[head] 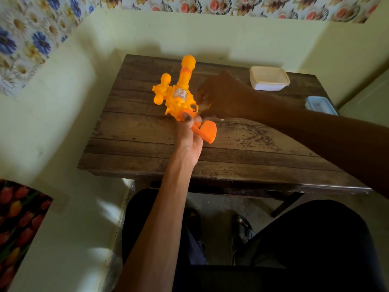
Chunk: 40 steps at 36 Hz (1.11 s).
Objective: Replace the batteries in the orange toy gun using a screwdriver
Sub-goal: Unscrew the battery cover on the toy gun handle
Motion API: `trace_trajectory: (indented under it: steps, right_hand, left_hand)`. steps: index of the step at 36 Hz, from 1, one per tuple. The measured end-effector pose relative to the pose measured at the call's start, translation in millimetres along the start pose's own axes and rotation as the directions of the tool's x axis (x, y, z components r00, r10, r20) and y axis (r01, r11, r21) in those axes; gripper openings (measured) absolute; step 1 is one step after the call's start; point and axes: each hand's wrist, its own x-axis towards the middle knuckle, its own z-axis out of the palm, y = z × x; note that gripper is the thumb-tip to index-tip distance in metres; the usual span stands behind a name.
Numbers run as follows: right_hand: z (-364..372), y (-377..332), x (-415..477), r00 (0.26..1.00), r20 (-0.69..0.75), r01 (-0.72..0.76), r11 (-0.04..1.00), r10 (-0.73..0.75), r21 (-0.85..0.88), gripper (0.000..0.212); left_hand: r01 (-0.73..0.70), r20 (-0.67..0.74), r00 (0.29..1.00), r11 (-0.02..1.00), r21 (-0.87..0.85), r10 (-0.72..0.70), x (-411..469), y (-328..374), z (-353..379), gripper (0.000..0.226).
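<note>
Sitting at a dark wooden table (242,157), a person has both arms out over it. The table top is made of long planks with scratchy pale marks. It stands in a corner with pale yellow walls (210,34). Flower paper (25,43) runs along the top of the walls. Under the near edge you can see dark trouser legs (315,239) and feet in sandals (242,226) on the floor.

A white box (269,79) sits at the far right corner of the table. Its lid is on, so what is inside is hidden. A smaller box with a blue lid (320,105) sits at the right edge, partly behind the right arm. Its lid is on too.

The orange toy gun (181,89) is over the far left part of the table. Its barrel points to the far edge and its handle points to the near edge. The left hand (189,140) grips it just above the handle, thumb on top and fingers curled under. The right hand (219,95) is at the trigger side, dark and blurry. I cannot tell if it is holding anything.
</note>
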Motion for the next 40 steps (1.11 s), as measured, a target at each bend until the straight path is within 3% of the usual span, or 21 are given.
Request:
trace_trajectory:
  steps: [4, 6, 9, 11, 13, 17, 22, 27, 32, 37, 40]
  right_hand:
    - [4, 3, 2, 0.994, -0.061, -0.093, 0.995, 0.091, -0.033, 0.048]
    - [3, 1, 1, 0.993, -0.082, -0.084, 0.996, 0.085, 0.011, 0.042]
    - [1, 1, 1, 0.998, -0.025, -0.055, 0.998, 0.055, 0.006, 0.015]
    - [-1, 0, 0, 0.999, -0.001, -0.046, 0.999, 0.046, 0.005, 0.025]
    - [-2, -2, -1, 0.999, -0.003, -0.049, 0.999, 0.049, 0.009, 0.019]
    - [2, -1, 2, 0.996, -0.008, -0.094, 0.993, 0.094, -0.076, 0.043]
    - [1, -5, 3, 0.998, -0.018, -0.07, 0.993, 0.068, -0.094, 0.017]
    - [-6, -9, 3, 0.996, 0.04, -0.082, 0.996, 0.081, 0.022, 0.016]
    - [1, -6, 7, 0.979, 0.018, -0.201, 0.978, 0.202, -0.049, 0.044]
    - [-4, -14, 5, 0.994, 0.007, -0.11, 0.988, 0.111, -0.104, 0.017]
    - [-9, -15, 2, 0.992, 0.054, -0.111, 0.992, 0.114, -0.058, 0.017]
  left_hand:
    - [-0.003, 0.012, 1.0, 1.0, -0.009, 0.003, 0, 0, 1, 0.024]
    - [0.004, -0.003, 1.0, 1.0, -0.027, -0.004, -2, 2, 3, 0.023]
    - [0.006, 0.012, 1.0, 1.0, -0.027, -0.005, -3, 2, 2, 0.027]
    - [0.012, 0.018, 1.0, 0.999, -0.031, -0.011, -2, 2, 1, 0.026]
    - [0.011, 0.004, 1.0, 0.999, -0.038, -0.011, -2, 2, 1, 0.029]
    - [0.007, -0.019, 1.0, 1.0, -0.009, -0.007, -1, 0, 1, 0.036]
    - [0.015, -0.032, 0.999, 1.0, -0.021, -0.015, 0, 2, 2, 0.035]
    - [0.009, -0.008, 1.0, 1.0, -0.01, -0.009, 0, 1, 0, 0.037]
    - [-0.008, 0.05, 0.999, 1.0, 0.02, 0.007, 1, 0, -1, 0.029]
    - [0.019, -0.024, 1.0, 1.0, -0.017, -0.02, 0, 3, -1, 0.035]
    - [0.024, -0.029, 0.999, 1.0, -0.003, -0.024, 0, 4, -1, 0.039]
